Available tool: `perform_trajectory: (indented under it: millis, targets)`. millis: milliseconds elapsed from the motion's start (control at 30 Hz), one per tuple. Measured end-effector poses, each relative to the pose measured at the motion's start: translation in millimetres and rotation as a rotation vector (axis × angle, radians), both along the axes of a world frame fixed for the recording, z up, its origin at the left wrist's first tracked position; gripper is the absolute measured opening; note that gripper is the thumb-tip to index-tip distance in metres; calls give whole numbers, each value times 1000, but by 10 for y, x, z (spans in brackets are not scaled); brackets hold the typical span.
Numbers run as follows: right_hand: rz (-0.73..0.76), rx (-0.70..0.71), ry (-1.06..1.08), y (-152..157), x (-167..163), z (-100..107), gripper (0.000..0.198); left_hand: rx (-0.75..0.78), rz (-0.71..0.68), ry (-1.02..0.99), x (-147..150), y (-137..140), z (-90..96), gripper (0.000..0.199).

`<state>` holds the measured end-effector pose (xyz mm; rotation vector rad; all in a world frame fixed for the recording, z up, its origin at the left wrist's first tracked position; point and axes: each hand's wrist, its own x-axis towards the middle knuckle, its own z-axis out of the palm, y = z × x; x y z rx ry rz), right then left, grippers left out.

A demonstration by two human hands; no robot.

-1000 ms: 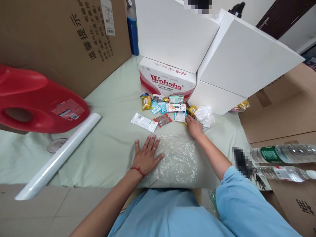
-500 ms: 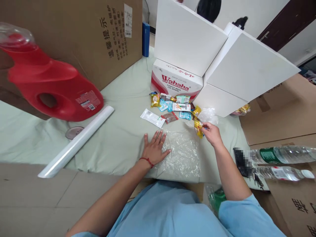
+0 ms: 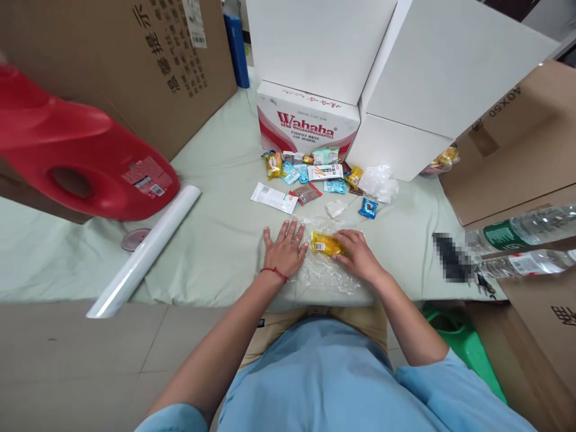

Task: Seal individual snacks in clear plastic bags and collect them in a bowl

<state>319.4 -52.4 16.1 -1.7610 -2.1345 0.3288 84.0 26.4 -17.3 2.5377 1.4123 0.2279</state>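
My left hand lies flat with fingers spread, at the left edge of a clear plastic sheet or bag. In my right hand is a yellow-wrapped snack packet, held by its right end over the clear plastic. Beyond the hands are a long white packet, a reddish-brown packet and a white stick-snack packet. A small blue packet lies behind my right hand, near a crumpled whitish wrapper. Another yellow packet stands at the back left of the pile.
A Wahaha carton and white boxes stand behind the packets. To the left are a red jug and a white roll. Plastic bottles lie at the right, and a crumpled clear bag by the boxes.
My right hand has brought the yellow packet left and nearer, onto the clear plastic. The small blue packet now shows uncovered. My left hand stays flat in place while the view tilts down.
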Motion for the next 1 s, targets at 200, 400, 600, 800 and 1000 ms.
perform_trajectory:
  millis: [200,400,600,800,1000]
  targets:
    - [63,-20,-13,-11,30,-11,58,18,-10,-47,-8,3,-46,61]
    - [56,1,25,74,-89,-39,43,8,-22,-40,-13,7,-50,61]
    - [97,-64,3,-22,-8,0,51,-4,-5,-59,-111,8,38,58]
    - [161,-19,121,-582,192,144,65,145,-61,-194,-487,-153,49,52]
    - [96,14,113,-932,147,-113,37,29,-441,-199,-832,-196,51,72]
